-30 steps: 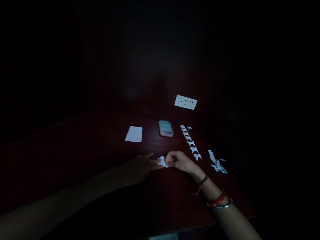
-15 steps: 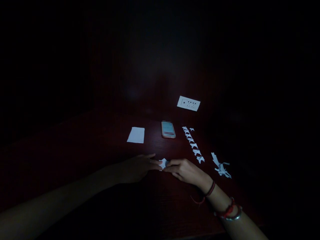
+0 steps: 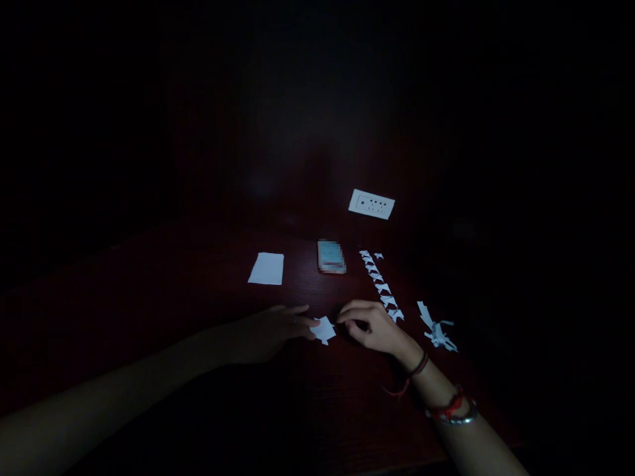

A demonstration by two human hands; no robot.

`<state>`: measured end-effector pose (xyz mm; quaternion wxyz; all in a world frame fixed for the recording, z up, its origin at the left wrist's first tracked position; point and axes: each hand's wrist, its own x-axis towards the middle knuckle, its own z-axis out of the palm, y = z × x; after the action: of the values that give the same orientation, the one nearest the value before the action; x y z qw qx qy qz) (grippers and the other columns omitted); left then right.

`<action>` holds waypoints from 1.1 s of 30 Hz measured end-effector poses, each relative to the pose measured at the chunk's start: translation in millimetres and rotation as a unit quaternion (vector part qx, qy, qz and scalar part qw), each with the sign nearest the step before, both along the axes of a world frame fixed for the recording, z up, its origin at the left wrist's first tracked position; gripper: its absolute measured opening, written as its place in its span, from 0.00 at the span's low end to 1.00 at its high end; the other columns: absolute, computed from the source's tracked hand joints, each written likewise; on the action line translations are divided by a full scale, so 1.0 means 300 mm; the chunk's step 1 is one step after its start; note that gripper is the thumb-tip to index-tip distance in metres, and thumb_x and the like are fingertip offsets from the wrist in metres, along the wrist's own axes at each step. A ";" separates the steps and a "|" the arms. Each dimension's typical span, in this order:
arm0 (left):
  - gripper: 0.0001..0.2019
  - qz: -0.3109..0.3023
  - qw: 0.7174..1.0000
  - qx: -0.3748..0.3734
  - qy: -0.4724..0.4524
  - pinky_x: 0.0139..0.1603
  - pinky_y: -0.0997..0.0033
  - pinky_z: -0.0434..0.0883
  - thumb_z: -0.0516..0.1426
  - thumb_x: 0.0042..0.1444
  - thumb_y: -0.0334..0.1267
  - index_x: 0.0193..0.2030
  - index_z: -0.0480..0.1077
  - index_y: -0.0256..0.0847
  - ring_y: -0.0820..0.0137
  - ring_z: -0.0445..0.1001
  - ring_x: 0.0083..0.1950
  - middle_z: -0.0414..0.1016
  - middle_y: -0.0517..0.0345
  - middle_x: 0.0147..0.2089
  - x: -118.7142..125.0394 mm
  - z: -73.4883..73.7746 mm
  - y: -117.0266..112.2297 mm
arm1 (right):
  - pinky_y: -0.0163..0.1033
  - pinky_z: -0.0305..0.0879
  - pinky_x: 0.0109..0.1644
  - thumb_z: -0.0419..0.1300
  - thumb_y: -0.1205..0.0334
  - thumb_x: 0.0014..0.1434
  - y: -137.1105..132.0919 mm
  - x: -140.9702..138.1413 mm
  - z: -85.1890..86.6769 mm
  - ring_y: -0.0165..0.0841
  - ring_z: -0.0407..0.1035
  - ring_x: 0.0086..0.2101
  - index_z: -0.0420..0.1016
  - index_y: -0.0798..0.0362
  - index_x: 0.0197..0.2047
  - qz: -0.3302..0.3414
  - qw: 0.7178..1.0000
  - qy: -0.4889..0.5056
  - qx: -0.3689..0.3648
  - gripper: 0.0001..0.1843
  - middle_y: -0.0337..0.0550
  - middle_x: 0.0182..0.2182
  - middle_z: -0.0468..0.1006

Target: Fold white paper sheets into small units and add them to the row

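Bangles [image 3: 449,411] circle the wrist nearest the camera as a person works in deep shadow at a dark red desk [image 3: 317,403]. The left hand [image 3: 270,330] lies flat with its fingers stretched out, grip spread, the tips resting on the edge of a small white paper piece [image 3: 324,328] that lies on the desk between the two hands. The right hand [image 3: 372,325] sits just beside the piece with its fingers curled (whether its grip pinches anything is lost in the gloom). The fold looks best served by keeping the left fingertips pressing the piece flat while the right works the free edge, since so small a piece would slip easily. To the right lie loose scraps [image 3: 436,328]. Beyond the hands a row of folded pieces [image 3: 381,285] runs away from the camera, with a blank sheet [image 3: 266,268] and a phone [image 3: 331,256] farther back. A socket plate [image 3: 372,203] shows farthest off.
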<state>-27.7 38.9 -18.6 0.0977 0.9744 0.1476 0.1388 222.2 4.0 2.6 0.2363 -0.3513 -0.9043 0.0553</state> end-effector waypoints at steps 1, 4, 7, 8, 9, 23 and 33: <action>0.29 -0.005 1.000 0.001 -0.005 0.53 0.57 0.55 0.44 0.46 0.16 0.51 0.57 0.48 0.64 0.44 0.60 0.53 0.63 0.58 0.001 -0.001 0.000 | 0.32 0.62 0.40 0.50 0.72 0.51 0.002 0.002 0.001 0.28 0.66 0.36 0.71 0.54 0.39 0.003 1.000 -0.001 -0.004 0.14 0.42 0.37 0.71; 0.27 -0.010 1.000 0.013 -0.009 0.54 0.58 0.54 0.44 0.46 0.16 0.50 0.57 0.46 0.65 0.44 0.60 0.53 0.61 0.58 0.005 -0.002 0.001 | 0.33 0.61 0.42 0.53 0.68 0.52 0.003 0.000 0.002 0.28 0.65 0.37 0.69 0.52 0.43 0.030 0.999 -0.033 -0.024 0.14 0.42 0.39 0.70; 0.24 -0.014 0.999 0.044 -0.018 0.53 0.60 0.55 0.45 0.48 0.18 0.50 0.58 0.46 0.66 0.49 0.59 0.55 0.59 0.57 0.012 -0.009 0.006 | 0.32 0.60 0.44 0.54 0.62 0.52 0.000 -0.007 0.001 0.28 0.65 0.38 0.69 0.52 0.44 0.047 0.997 -0.057 -0.033 0.14 0.42 0.40 0.69; 0.24 -0.016 0.998 0.053 -0.021 0.53 0.61 0.55 0.45 0.49 0.19 0.50 0.59 0.46 0.67 0.52 0.57 0.56 0.58 0.56 0.014 -0.013 0.008 | 0.32 0.60 0.44 0.53 0.61 0.53 -0.001 -0.009 0.000 0.28 0.65 0.39 0.69 0.53 0.44 0.049 0.996 -0.062 -0.033 0.14 0.42 0.40 0.69; 0.23 -0.020 0.998 0.060 -0.025 0.52 0.62 0.56 0.46 0.49 0.19 0.50 0.58 0.45 0.67 0.54 0.56 0.58 0.57 0.55 0.017 -0.017 0.010 | 0.32 0.60 0.44 0.52 0.60 0.54 -0.001 -0.012 -0.001 0.28 0.65 0.39 0.69 0.53 0.44 0.051 0.996 -0.067 -0.032 0.14 0.42 0.40 0.69; 0.30 -0.031 0.997 0.066 -0.008 0.54 0.61 0.54 0.47 0.48 0.19 0.55 0.52 0.51 0.65 0.48 0.59 0.53 0.61 0.58 0.012 -0.030 0.031 | 0.33 0.60 0.40 0.44 0.59 0.58 -0.005 -0.021 -0.004 0.29 0.65 0.35 0.69 0.55 0.38 0.044 0.991 -0.119 0.032 0.15 0.44 0.34 0.71; 0.23 0.003 0.996 0.084 -0.023 0.51 0.63 0.56 0.47 0.52 0.23 0.54 0.56 0.47 0.66 0.58 0.54 0.58 0.56 0.55 0.049 -0.019 -0.019 | 0.31 0.60 0.39 0.47 0.59 0.57 0.004 -0.035 -0.006 0.28 0.64 0.33 0.68 0.56 0.38 0.043 0.997 -0.051 -0.040 0.13 0.44 0.32 0.69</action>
<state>-13.0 33.3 -24.4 0.0184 0.9752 0.1363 0.1731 211.8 5.2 0.9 0.1726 -0.3232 -0.9267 0.0836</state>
